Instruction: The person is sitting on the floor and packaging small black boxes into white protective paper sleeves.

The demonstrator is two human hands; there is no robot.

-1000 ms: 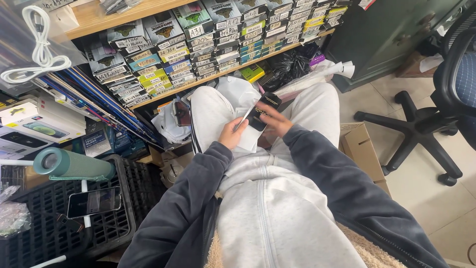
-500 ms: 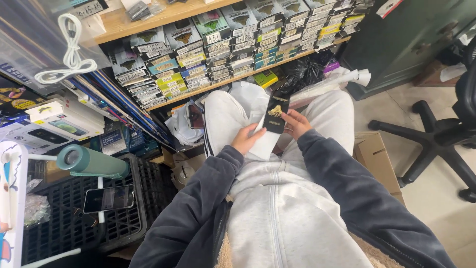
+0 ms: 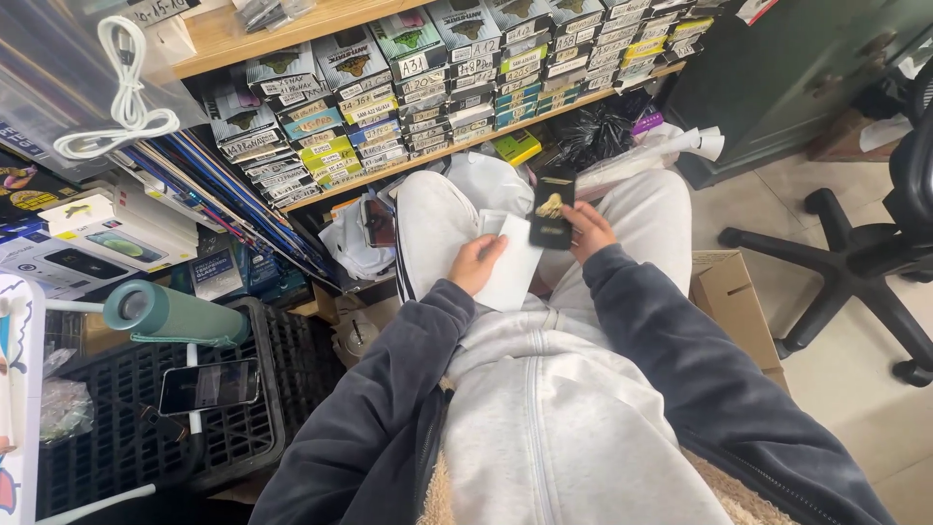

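Over the lap, the right hand (image 3: 588, 231) pinches a flat, glossy black phone-shaped slab (image 3: 552, 210) by its lower edge, long axis upright toward 12 o'clock. At its 8 o'clock, just beside it, the left hand (image 3: 476, 264) grips a thin, matte white paper sleeve (image 3: 513, 270), fingers curled against its left edge, resting on soft grey sweatpants (image 3: 432, 219).
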